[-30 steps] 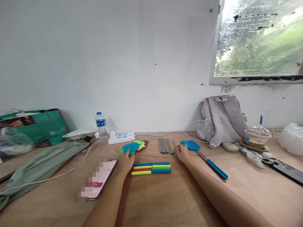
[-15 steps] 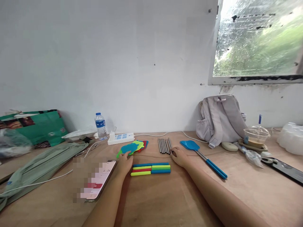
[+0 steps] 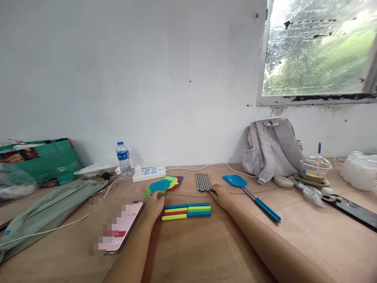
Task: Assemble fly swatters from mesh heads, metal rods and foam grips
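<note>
My left hand (image 3: 156, 202) rests at the near edge of a pile of flat plastic fly swatter heads, its fingers apart and touching the blue head (image 3: 160, 185). Green, red and more blue heads lie under and behind that one. My right hand (image 3: 221, 195) is closed, with its fingertips pinched at the near end of the rightmost metal rod (image 3: 209, 182) in a row of several. Between and in front of my hands lie coloured handle sleeves (image 3: 176, 213) in two columns: blue, yellow, red and green. Right of my right hand lies a blue fly swatter (image 3: 235, 181) with two blue handles showing.
A phone (image 3: 125, 228) lies left of my left forearm. Behind stand a power strip (image 3: 149, 173) and a water bottle (image 3: 123, 159). A grey backpack (image 3: 269, 149) leans on the wall, with a plastic cup (image 3: 315, 167) beside it. A green bag (image 3: 44, 161) sits far left.
The rightmost metal rod, slanted before, now lies parallel with the others in the row. My left hand stays by the swatter heads. The view has shifted slightly.
</note>
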The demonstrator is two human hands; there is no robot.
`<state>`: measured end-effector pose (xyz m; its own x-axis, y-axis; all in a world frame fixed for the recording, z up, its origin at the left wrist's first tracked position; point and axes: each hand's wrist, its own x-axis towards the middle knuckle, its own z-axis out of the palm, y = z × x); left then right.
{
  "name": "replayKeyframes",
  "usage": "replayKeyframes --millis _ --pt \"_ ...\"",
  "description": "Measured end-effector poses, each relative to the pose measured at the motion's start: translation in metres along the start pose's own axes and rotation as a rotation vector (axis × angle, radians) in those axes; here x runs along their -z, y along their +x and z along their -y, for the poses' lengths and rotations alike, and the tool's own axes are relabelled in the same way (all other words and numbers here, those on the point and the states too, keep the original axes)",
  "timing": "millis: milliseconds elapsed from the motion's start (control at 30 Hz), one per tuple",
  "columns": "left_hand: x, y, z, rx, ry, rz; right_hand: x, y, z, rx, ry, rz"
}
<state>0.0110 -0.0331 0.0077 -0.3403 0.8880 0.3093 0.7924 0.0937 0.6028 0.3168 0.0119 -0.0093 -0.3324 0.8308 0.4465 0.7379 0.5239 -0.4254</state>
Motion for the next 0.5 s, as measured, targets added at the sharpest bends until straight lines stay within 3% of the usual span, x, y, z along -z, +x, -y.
replayKeyframes --millis 300,500 --pt "0.003 -0.004 -0.005 0.011 -0.014 -0.015 0.009 -0.007 0.005 0.041 -0.064 0.006" --pt "0.007 -0.009 -0.01 0.0 -0.066 -0.05 0.046 -0.028 -0.009 -0.112 -0.203 -0.061"
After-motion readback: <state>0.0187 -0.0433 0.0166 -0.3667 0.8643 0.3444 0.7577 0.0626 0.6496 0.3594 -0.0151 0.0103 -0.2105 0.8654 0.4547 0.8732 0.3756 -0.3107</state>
